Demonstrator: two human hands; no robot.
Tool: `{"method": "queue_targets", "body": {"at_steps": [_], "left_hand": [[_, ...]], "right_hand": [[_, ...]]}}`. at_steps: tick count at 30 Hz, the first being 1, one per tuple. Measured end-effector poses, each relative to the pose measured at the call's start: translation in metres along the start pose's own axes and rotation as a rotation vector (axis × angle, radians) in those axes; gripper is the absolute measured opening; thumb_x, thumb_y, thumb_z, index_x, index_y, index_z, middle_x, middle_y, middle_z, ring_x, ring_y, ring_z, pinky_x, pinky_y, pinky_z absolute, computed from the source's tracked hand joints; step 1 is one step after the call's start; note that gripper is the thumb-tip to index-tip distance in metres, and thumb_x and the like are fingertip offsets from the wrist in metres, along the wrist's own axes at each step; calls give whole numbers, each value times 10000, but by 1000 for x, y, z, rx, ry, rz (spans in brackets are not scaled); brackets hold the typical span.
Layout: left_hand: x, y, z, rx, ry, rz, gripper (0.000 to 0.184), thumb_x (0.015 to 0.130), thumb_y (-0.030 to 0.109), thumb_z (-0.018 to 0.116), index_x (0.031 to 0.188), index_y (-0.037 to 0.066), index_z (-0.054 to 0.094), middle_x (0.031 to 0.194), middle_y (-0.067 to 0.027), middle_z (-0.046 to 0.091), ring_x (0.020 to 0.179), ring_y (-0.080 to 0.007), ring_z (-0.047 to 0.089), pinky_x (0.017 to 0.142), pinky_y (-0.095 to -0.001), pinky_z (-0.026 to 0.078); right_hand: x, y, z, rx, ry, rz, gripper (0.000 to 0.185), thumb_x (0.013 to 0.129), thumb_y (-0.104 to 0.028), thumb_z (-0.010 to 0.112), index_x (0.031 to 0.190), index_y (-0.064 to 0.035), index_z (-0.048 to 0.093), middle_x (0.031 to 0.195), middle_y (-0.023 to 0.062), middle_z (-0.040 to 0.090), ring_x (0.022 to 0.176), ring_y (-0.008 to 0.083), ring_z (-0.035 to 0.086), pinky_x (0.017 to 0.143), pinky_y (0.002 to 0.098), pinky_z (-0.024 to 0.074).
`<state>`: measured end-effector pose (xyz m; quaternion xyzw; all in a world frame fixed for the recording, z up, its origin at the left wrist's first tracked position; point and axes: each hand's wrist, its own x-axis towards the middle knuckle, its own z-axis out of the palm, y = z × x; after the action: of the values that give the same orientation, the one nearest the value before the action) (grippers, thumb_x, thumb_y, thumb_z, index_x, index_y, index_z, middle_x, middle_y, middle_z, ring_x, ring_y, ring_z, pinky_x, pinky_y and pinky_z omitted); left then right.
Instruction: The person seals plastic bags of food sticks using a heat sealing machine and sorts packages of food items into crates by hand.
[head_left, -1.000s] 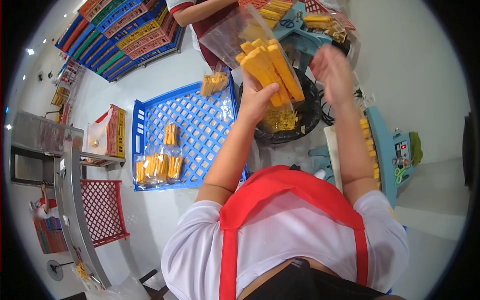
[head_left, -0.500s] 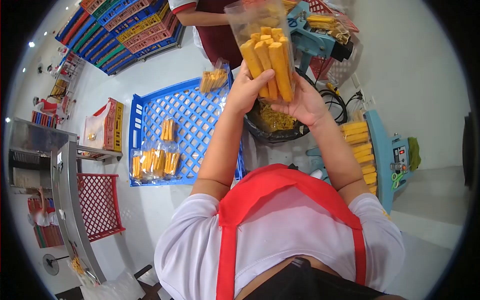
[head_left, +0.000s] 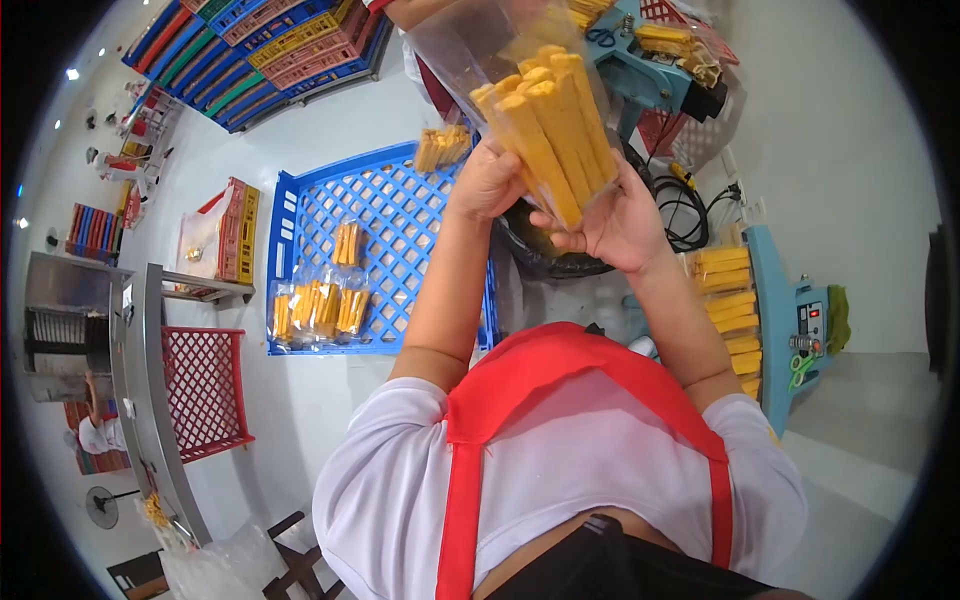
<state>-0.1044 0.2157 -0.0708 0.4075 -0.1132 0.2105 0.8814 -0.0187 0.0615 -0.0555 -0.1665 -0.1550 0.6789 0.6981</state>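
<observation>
A clear plastic bag [head_left: 556, 130] filled with long yellow sticks is held up in front of me, its top end loose and transparent. My left hand [head_left: 490, 180] grips the bag's left edge. Against its lower right side rests my right hand [head_left: 622, 222], fingers curled under and around the bottom corner. Below the bag is a bin with a black liner [head_left: 545, 255], mostly hidden by my hands. To the left, a blue crate [head_left: 395, 230] carries several packed bags of sticks [head_left: 322, 305], with another pack [head_left: 442, 148] at its upper right corner.
A teal sealing machine [head_left: 778, 320] with more yellow packs [head_left: 725, 290] stands at right; another teal machine [head_left: 650, 75] is beyond the bin. Black cables [head_left: 690, 215] lie between them. A co-worker's arm [head_left: 415, 12] shows at the top. Stacked crates [head_left: 290, 60] and a metal table [head_left: 150, 400] are leftward.
My right hand came in from the right to the bag's bottom and now supports it. The bag has tilted, its top leaning left. The view has shifted slightly.
</observation>
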Motion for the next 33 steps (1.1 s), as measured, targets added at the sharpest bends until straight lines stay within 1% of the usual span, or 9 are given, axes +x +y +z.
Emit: {"method": "queue_targets", "body": {"at_steps": [4, 7, 11, 14, 16, 19, 22, 25, 33], "left_hand": [[4, 6, 18, 226, 129, 133, 670, 731, 279, 644, 1265, 89, 286, 1234, -42, 385, 1129, -197, 388, 896, -353, 354], [-4, 13, 45, -96, 186, 149, 514, 816, 249, 537, 1249, 97, 305, 1254, -39, 369, 1146, -206, 373, 934, -366, 320], [-2, 3, 18, -70, 191, 247, 478, 831, 245, 513, 1240, 98, 315, 1240, -43, 391, 1142, -209, 382, 944, -373, 314], [-1, 6, 11, -11, 200, 222, 515, 844, 389, 429, 1246, 86, 322, 1243, -66, 402, 1137, -231, 392, 942, -410, 314], [-1, 9, 13, -138, 117, 99, 454, 843, 237, 492, 1233, 84, 316, 1191, -48, 436, 1118, -218, 409, 947, -377, 315], [1, 5, 40, 64, 169, 171, 493, 859, 391, 396, 1242, 89, 325, 1254, -76, 378, 1123, -226, 405, 936, -372, 328], [-6, 12, 73, -24, -59, 219, 484, 869, 381, 386, 1245, 87, 306, 1251, -79, 369, 1120, -211, 404, 936, -365, 325], [-25, -10, 70, 1078, -44, 223, 954, 689, 174, 659, 1324, 100, -50, 1341, -81, 196, 1219, -249, 253, 981, -393, 264], [-38, -19, 92, 403, 13, 188, 1099, 624, -2, 686, 1305, 150, -163, 1366, -123, 97, 1223, -255, 251, 970, -395, 279]], "right_hand": [[3, -10, 2, -164, 79, -223, 525, 861, -453, 290, 1249, -102, 321, 1146, 112, 480, 988, 273, 507, 768, 411, 440], [7, -3, 8, -552, 342, -526, 546, 854, -459, 320, 1278, -116, 277, 1187, 63, 433, 1019, 202, 474, 812, 389, 405], [-2, 5, 18, -609, 313, -444, 563, 855, -458, 328, 1296, -120, 236, 1213, 38, 391, 1034, 190, 453, 840, 375, 381], [-9, -1, 17, -250, 248, -200, 543, 857, -463, 317, 1270, -112, 288, 1188, 56, 421, 990, 216, 487, 811, 382, 407], [-10, -6, 10, -119, 116, 29, 513, 868, -437, 277, 1266, -115, 307, 1194, 125, 431, 1016, 286, 486, 796, 440, 414], [3, -7, -15, -18, -196, 29, 497, 862, -410, 302, 1243, -93, 347, 1191, 152, 433, 1040, 277, 478, 807, 461, 419], [2, -8, -10, -42, 50, -229, 466, 837, -321, 404, 1208, -43, 359, 1172, 116, 442, 1006, 250, 500, 827, 386, 424], [2, -8, -19, -193, 23, -363, 501, 803, -261, 473, 1228, -41, 327, 1182, 103, 435, 1048, 208, 471, 868, 331, 397], [-12, -11, -11, -224, -175, -410, 645, 723, -236, 616, 1250, -40, 300, 1183, 83, 437, 1060, 179, 455, 888, 311, 375]]}}
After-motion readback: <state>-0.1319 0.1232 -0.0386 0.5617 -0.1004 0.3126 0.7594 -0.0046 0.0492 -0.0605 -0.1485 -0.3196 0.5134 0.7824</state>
